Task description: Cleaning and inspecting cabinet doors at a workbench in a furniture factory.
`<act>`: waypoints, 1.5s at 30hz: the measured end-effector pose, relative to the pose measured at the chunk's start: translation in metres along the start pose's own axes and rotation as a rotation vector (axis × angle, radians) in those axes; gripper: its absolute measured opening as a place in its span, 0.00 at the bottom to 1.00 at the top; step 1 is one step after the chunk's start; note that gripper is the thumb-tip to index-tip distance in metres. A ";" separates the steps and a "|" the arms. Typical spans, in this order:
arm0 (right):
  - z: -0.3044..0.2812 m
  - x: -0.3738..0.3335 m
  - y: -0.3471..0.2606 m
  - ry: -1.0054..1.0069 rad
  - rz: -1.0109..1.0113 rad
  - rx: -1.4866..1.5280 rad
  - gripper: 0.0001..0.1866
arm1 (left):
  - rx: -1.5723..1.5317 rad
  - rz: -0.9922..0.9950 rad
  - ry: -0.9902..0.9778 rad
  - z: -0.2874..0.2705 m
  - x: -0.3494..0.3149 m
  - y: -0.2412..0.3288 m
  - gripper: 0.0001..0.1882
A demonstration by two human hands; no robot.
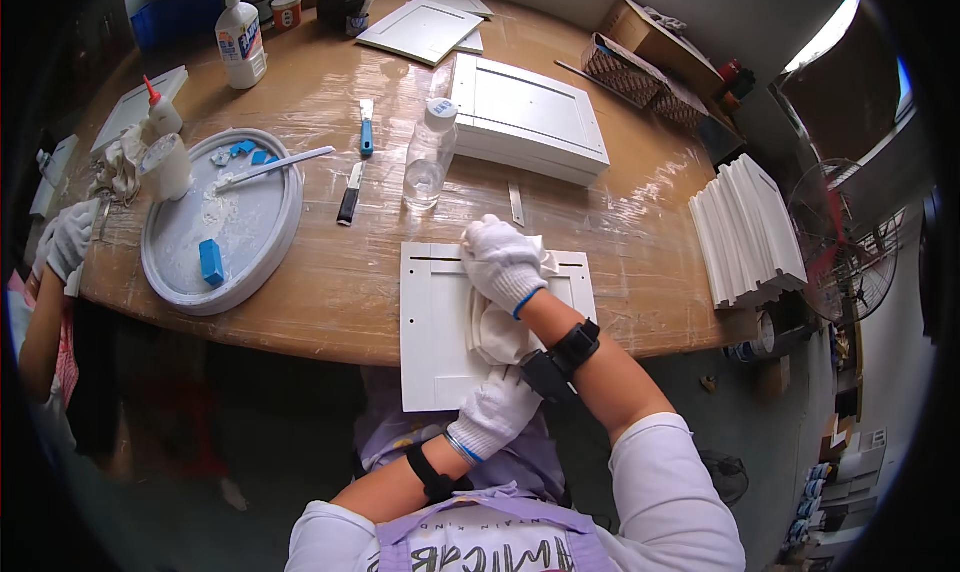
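Note:
A white framed panel (432,342) with a dark slot near its far end lies before me, its near end sticking out past the table edge. My right hand (500,260), in a white knit glove, is closed on a pale cloth (500,330) and presses it on the panel's far right part. The cloth hangs down over the panel toward my other hand. My left hand (495,412), gloved too, is closed at the panel's near edge, by the cloth's lower end. Its fingertips are partly hidden, so I cannot tell whether it grips panel or cloth.
Beyond the panel stand a clear bottle (427,162) and stacked white panels (525,117). A putty knife (366,132) and a scraper (350,194) lie near a round tray (285,247) with blue blocks. More panels (750,237) stand at right; a co-worker's gloved hand (70,240) is far left.

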State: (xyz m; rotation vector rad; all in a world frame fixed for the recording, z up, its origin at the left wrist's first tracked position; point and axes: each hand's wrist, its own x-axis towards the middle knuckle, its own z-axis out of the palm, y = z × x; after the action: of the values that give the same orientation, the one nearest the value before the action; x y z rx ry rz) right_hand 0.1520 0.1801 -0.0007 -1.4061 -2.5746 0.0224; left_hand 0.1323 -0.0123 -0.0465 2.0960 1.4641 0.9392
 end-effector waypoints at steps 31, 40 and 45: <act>-0.040 -0.124 -0.055 -0.174 -0.349 0.508 0.18 | 0.510 -0.208 -0.094 -0.122 0.055 -0.106 0.28; -0.040 -0.133 -0.081 -0.257 -0.570 0.077 0.20 | 0.472 -0.177 -0.008 -0.120 0.054 -0.105 0.28; -0.050 -0.149 -0.075 -0.287 -0.544 0.024 0.16 | 0.428 -0.215 -0.020 -0.122 0.051 -0.105 0.27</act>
State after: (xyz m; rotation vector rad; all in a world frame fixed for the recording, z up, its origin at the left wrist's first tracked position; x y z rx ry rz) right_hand 0.1775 0.0105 0.0307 -0.6928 -3.0931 0.1811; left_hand -0.0138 0.0676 -0.0177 2.1582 1.9714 0.5567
